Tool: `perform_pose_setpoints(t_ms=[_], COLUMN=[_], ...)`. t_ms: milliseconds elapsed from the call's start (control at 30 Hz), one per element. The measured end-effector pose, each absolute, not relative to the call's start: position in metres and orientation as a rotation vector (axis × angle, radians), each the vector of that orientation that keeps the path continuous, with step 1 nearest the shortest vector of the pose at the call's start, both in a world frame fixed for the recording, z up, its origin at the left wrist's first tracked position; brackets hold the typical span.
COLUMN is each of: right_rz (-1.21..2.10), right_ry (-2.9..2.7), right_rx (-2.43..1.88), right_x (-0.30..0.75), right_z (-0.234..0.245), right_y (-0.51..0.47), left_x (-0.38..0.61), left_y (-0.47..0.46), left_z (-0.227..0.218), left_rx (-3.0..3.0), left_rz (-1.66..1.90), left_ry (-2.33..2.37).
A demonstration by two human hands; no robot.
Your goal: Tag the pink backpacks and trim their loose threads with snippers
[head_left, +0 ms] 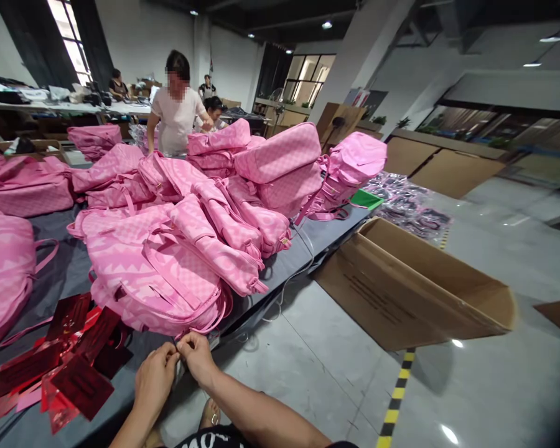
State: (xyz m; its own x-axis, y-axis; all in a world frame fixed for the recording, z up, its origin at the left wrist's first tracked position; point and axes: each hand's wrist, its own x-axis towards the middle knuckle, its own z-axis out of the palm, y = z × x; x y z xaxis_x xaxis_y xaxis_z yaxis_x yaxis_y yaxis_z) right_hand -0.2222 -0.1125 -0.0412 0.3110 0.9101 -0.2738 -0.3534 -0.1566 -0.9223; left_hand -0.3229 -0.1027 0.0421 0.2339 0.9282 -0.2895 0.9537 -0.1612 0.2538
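My left hand [154,376] and my right hand [196,354] meet at the near edge of the grey table [303,239], fingers pinched together on something small and thin that I cannot make out. Just beyond them lies a pink patterned backpack [154,274] with its straps facing up. Shiny red tags [65,364] are scattered on the table to the left of my left hand.
Many more pink backpacks [270,168] cover the table. A large open cardboard box [415,283] lies on the floor to the right. A person in a white shirt [175,112] works at the far end. Yellow-black floor tape [396,395] runs below the box.
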Motion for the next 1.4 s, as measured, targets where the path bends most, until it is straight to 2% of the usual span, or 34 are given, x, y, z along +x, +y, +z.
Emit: perform_pose_setpoints(t_ms=[133,500,933,1400], right_rz=[1.251,1.236,1.258,1.294], right_ry=[-0.563,-0.522,-0.481,-0.579], right_rx=[-1.254,-1.247,-1.177,-1.119], right_x=[-0.225,-0.227,-0.222,-0.211], right_z=[-0.043,-0.042,-0.031,-0.037], right_y=[-0.111,-0.109,-0.109,-0.115], left_x=[-0.319,-0.318,-0.308,-0.302], left_y=[-0.104,-0.102,-0.101,-0.108], left_z=[0.045,0.044,0.055,0.055], left_rx=[2.071,2.048,2.084,2.040], left_rz=[-0.227,-0.252,-0.168,-0.104], left_ry=[1.734,1.837,1.713,1.880])
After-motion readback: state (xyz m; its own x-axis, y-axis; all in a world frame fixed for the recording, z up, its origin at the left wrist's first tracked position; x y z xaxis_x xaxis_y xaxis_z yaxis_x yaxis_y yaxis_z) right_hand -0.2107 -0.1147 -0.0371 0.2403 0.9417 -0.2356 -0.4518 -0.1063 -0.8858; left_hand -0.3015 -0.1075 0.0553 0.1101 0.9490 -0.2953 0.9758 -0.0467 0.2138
